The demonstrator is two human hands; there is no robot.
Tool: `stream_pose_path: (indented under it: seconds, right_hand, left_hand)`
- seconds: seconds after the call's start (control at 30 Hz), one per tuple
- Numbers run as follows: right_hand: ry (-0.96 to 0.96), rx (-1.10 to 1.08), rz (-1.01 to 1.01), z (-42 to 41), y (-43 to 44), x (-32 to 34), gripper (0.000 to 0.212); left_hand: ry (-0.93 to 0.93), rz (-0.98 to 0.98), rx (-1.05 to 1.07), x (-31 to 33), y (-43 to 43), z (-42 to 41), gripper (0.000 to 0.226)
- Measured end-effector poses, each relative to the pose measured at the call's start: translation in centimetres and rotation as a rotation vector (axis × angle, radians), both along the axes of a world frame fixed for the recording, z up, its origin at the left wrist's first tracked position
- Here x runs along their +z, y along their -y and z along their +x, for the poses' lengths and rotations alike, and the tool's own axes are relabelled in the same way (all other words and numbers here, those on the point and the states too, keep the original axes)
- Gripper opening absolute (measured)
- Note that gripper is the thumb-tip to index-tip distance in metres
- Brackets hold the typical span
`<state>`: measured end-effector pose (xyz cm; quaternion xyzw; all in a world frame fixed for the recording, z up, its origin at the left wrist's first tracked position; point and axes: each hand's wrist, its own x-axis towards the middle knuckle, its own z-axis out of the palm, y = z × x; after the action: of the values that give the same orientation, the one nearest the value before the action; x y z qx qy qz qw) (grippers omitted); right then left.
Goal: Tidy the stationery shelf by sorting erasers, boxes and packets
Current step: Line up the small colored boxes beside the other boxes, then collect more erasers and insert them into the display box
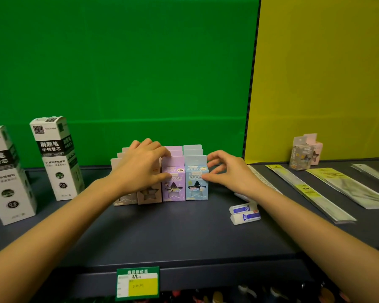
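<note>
Four rows of small boxes (pixel 185 171) stand packed together on the shelf (pixel 162 232): two beige rows (pixel 124 199) on the left, then a purple row (pixel 174 182), then a blue row (pixel 196 182) at the right end. The left hand (pixel 140 167) lies over the beige rows, its fingers bent across their tops. Its index finger reaches the purple row's front tab and its thumb sits by that box's left edge. Whether it pinches anything or only steadies the block cannot be told. The right hand (pixel 230 171) is loosely spread and holds nothing. Only its thumb tip touches the right side of the front blue box, and the other fingers curl in the air above it.

This looks like a squaring-up of the block between the two hands. The boxes are probably light, and they are narrow and upright. A sideways push from one thumb, unmatched on the far side, could tip the front blue box or skew its row. The boxes behind are partly hidden by the hands, so a lean there might go unseen.

Two erasers (pixel 245 213) lie just beside the right forearm and look not yet sorted. A careless pull-back of that arm could sweep them off line — toward the shelf's front edge or into the long packets (pixel 311 191) nearby.
</note>
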<state>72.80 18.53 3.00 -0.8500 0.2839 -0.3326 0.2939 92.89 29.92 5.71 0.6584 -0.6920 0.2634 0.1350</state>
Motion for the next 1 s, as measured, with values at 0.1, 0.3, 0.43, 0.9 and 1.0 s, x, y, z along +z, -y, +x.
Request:
stream_pose_path:
  seconds: [0.1, 0.3, 0.43, 0.9, 1.0]
  right_hand:
    - [-0.036, -0.005, -0.042, -1.7, 0.3, 0.8, 0.037]
    - [-0.19, 0.086, -0.086, -7.9, -0.4, 2.5, 0.016]
    - [-0.498, 0.177, -0.216, -9.9, -2.0, 0.8, 0.04]
    - [-0.674, 0.111, -0.36, -10.5, -2.8, -2.3, 0.037]
    - [-0.668, 0.119, -0.257, -10.7, -2.5, -2.3, 0.042]
  left_hand:
    - [-0.022, -0.041, -0.019, 0.1, -0.1, 0.0, 0.059]
    - [-0.133, -0.143, -0.208, 0.3, -0.8, -2.7, 0.036]
    - [-0.167, 0.009, -0.342, -1.0, 0.1, -5.9, 0.03]
    - [-0.107, 0.403, -0.273, -5.4, 5.5, -12.2, 0.04]
    - [-0.131, 0.379, -0.274, -5.5, 6.2, -12.5, 0.041]
